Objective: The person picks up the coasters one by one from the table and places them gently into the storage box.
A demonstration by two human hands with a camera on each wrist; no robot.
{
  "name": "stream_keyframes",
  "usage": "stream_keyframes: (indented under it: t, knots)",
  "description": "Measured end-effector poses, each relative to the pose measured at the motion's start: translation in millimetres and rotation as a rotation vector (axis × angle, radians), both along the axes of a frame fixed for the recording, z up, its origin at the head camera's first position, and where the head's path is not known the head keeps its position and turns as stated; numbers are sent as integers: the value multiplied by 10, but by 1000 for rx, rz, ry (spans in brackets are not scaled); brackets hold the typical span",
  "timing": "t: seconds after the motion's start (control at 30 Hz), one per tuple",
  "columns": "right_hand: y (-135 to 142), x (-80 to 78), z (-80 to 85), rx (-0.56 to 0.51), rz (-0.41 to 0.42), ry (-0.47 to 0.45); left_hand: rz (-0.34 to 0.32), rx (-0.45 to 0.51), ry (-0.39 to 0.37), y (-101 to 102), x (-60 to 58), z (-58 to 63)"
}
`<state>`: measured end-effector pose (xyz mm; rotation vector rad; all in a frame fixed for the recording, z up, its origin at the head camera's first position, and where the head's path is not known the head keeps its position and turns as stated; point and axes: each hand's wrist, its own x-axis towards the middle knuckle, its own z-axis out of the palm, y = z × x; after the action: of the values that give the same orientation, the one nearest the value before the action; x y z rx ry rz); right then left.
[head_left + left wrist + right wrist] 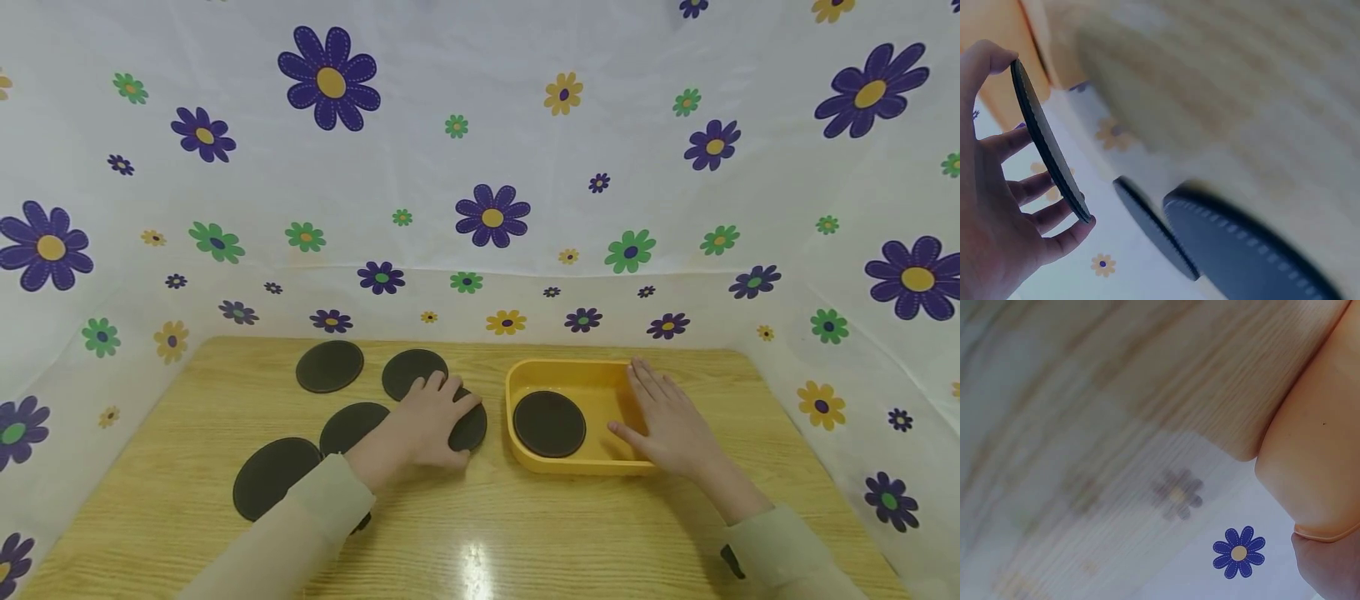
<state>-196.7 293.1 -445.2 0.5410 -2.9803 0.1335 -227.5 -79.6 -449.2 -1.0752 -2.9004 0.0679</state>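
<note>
My left hand [416, 425] holds a round black coaster [469, 423] by its edge, thumb on one side and fingertips on the other. In the left wrist view this coaster [1047, 140] shows a stitched rim and is tilted, raised off the tabletop. A yellow tray [577, 467] with low walls stands just right of it, and one black coaster [550, 424] lies flat in the tray's left part. On the tray's right side rests my right hand [670, 427], fingers straight and thumb spread over the inside. The right wrist view catches the tray's outer wall [1316, 425].
Several more black coasters lie on the left of the wooden table [480, 533]: one at the back left [330, 367], one beside it [415, 372], others [277, 477] partly under my left arm. A flowered white cloth [420, 167] closes off the back and sides.
</note>
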Motion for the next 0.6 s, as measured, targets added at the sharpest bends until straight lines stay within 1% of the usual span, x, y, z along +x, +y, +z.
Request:
stream_keyframes:
  t: [0.2,0.37,0.53,0.6]
  knots:
    - [2,8,-5,-3,-2,4,8,2,30,27,-76,136]
    - [7,3,-17,-16,1,10,7,31,35,71,-131,259]
    - [15,-7,-20,-20,2,9,1,41,57,151,-182,341]
    - [22,-10,-20,-20,1,6,-11,49,66,200,-194,372]
